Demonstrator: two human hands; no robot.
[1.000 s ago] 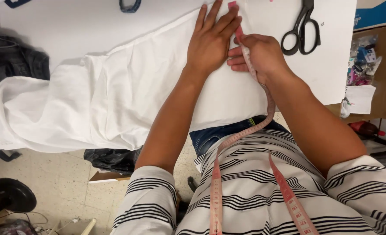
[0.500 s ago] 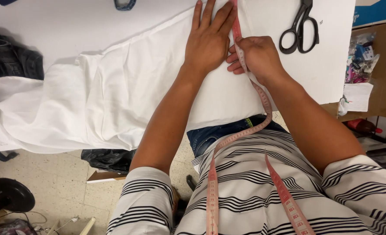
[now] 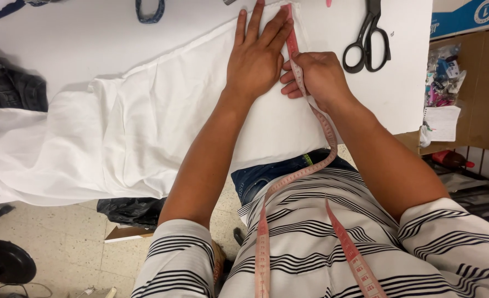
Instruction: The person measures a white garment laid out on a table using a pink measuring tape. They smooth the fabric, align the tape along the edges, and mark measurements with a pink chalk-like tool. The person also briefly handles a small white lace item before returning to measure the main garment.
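Observation:
A large white cloth (image 3: pixel 134 127) lies spread over the white table (image 3: pixel 404 88) and hangs off its left end. My left hand (image 3: pixel 255 55) presses flat on the cloth, fingers spread, pinning a pink measuring tape (image 3: pixel 294 47) along the cloth's right edge. My right hand (image 3: pixel 317 77) pinches the same tape just to the right of the left hand. The tape runs down from the right hand and loops around my neck over a striped shirt.
Black scissors (image 3: pixel 368 41) lie on the table to the right of my hands. A dark strap loop (image 3: pixel 149 11) sits at the table's far edge. Dark clothing (image 3: pixel 7 88) is piled at the left. A cardboard box (image 3: pixel 465 83) with small packets stands at the right.
Both hands have slid slightly toward the far edge of the table along the cloth's edge, and the tape between them now lies straighter.

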